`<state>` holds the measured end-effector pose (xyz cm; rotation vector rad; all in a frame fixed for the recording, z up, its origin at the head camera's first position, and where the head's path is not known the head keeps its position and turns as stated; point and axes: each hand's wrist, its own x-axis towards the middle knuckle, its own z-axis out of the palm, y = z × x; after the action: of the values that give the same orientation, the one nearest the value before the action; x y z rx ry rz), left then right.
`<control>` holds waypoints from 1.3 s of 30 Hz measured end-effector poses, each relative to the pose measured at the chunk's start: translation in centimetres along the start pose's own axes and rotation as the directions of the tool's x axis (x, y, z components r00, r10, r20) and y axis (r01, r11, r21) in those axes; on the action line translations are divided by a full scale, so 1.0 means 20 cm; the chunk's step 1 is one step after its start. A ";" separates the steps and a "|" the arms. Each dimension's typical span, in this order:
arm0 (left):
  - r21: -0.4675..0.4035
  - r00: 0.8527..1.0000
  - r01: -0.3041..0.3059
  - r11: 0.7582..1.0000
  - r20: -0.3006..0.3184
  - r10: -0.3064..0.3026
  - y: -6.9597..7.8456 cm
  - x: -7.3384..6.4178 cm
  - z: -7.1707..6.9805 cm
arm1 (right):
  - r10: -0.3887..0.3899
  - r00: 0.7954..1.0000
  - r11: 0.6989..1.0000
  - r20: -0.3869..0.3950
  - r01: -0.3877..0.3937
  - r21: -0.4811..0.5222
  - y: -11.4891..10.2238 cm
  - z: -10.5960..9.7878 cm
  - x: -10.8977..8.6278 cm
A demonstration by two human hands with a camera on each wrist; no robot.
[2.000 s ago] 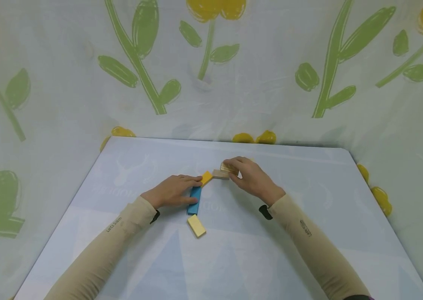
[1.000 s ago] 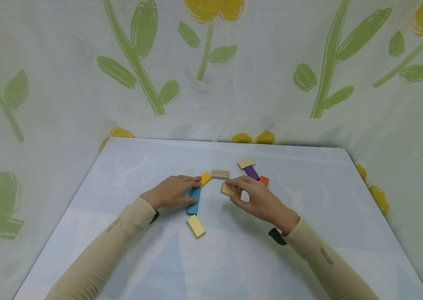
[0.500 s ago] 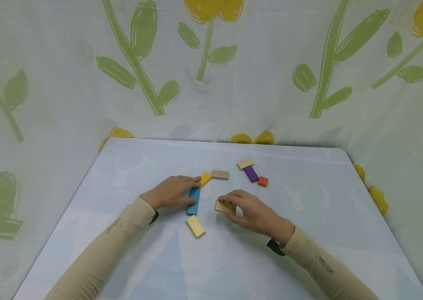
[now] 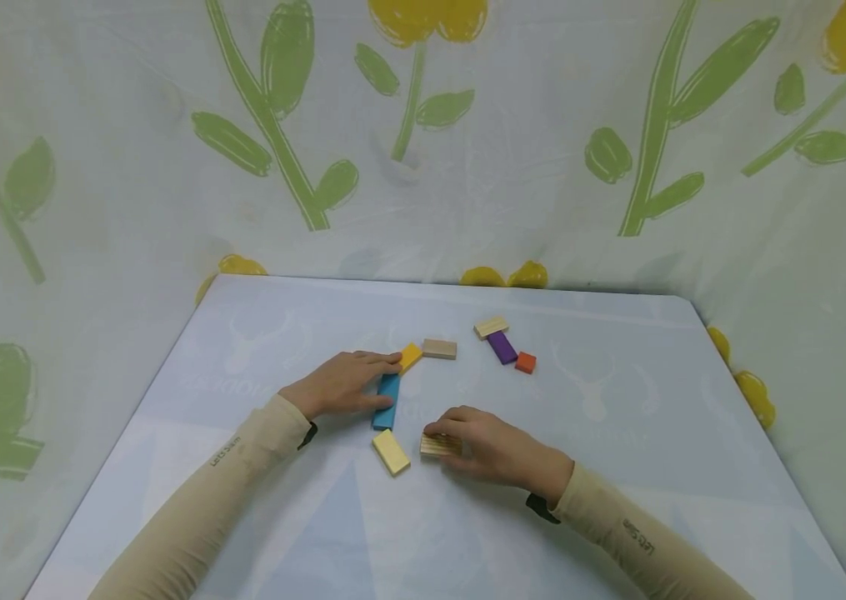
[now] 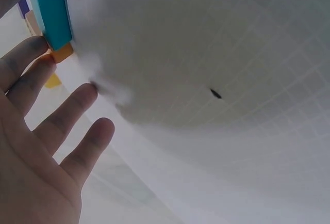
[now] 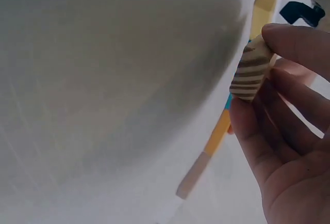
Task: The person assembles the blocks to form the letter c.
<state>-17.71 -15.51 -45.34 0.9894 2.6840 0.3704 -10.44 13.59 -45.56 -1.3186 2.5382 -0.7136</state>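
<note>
With straight fingers, my left hand rests at the row of blocks. Its thumb touches the blue block, and its fingertips lie at the corner of the yellow-orange block. My right hand pinches a striped wooden block between thumb and fingers, low over the table. In the right wrist view, ridged grain shows on the end of this wooden block. A pale yellow block lies just left of it, its upper end near the blue block. The blue block's far side is partly hidden by my left hand.
A grey-brown block continues the row beyond the yellow-orange one. Farther back right lie a light wooden block, a purple block and a red block. The white table meets a flower-printed cloth behind.
My right hand has carried the striped wooden block from beside the grey-brown block toward me, down to the right of the pale yellow block. My left hand has stayed in place.
</note>
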 end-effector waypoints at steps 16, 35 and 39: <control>-0.001 1.000 -0.011 1.000 -0.002 0.011 -0.02 0.01 0.01 | 0.021 0.999 1.000 0.045 -0.020 -0.015 0.00 0.03 0.01; -0.005 1.000 0.005 1.000 0.002 -0.005 -0.01 0.00 0.01 | -0.015 0.999 1.000 0.031 0.015 0.006 -0.04 0.07 0.02; -0.006 1.000 -0.003 1.000 -0.006 0.003 -0.01 0.00 0.01 | -0.002 0.999 1.000 0.055 0.002 0.010 -0.05 0.08 0.02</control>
<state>-17.76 -15.70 -45.54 0.9918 2.6851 0.3828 -9.39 12.27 -46.49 -1.3195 2.4879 -0.6801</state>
